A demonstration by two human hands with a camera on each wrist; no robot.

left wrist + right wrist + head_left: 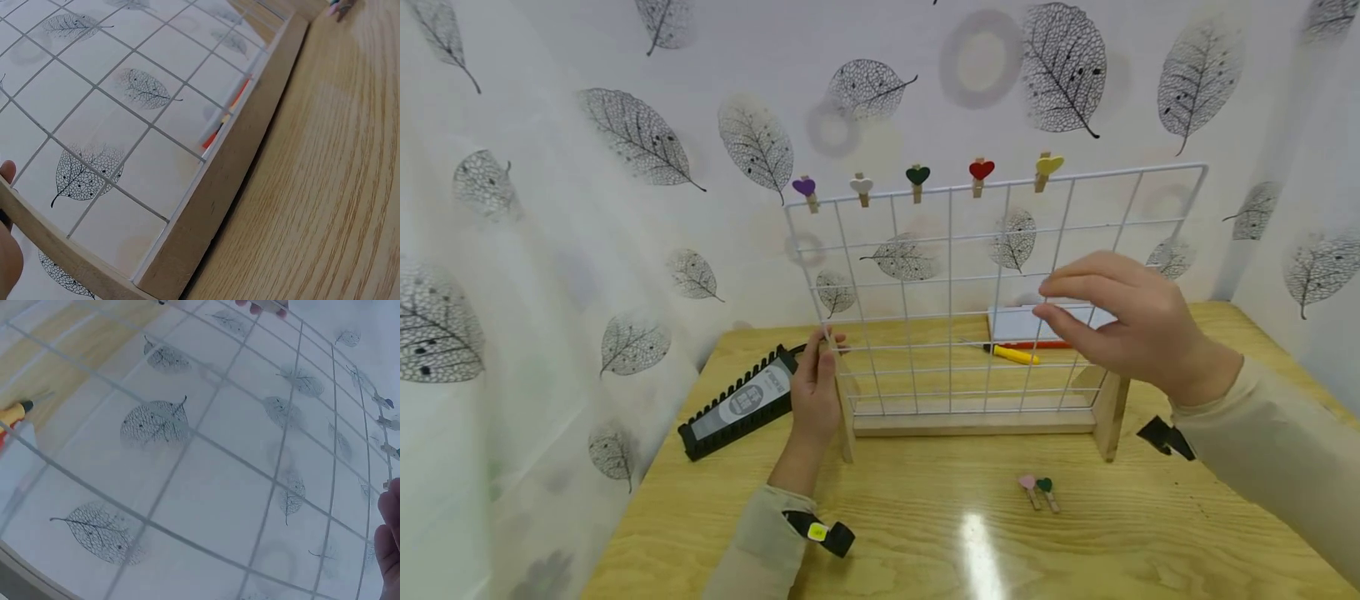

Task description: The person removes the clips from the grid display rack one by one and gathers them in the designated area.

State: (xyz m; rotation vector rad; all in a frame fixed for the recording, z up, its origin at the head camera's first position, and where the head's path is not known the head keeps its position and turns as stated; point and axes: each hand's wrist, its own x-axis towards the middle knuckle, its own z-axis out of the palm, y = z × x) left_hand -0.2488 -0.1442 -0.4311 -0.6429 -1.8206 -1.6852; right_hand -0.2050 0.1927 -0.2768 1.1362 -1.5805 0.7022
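Note:
A white wire grid [950, 287] stands upright in a wooden base [973, 423]. Along its top wire several small heart clothespins are clipped: purple [804, 188], white [862, 187], green [917, 177], red [981, 172] and yellow [1048, 167]. At the left end of the stand, my left hand [814, 390] grips the wooden side post, thumb in front and fingertips showing past it. My right hand [1123, 321] hovers before the grid's right half, fingers extended, thumb apart, nothing held. A pink clothespin [1028, 485] and another green clothespin [1047, 489] lie on the table in front.
Left of the stand lies a black ridge-edged case [745, 402] with a grey label. Behind the grid are a yellow-handled screwdriver [1015, 355] and a white box [1011, 323] with a red strip. A leaf-print curtain [700, 208] hangs behind the wooden table [917, 517].

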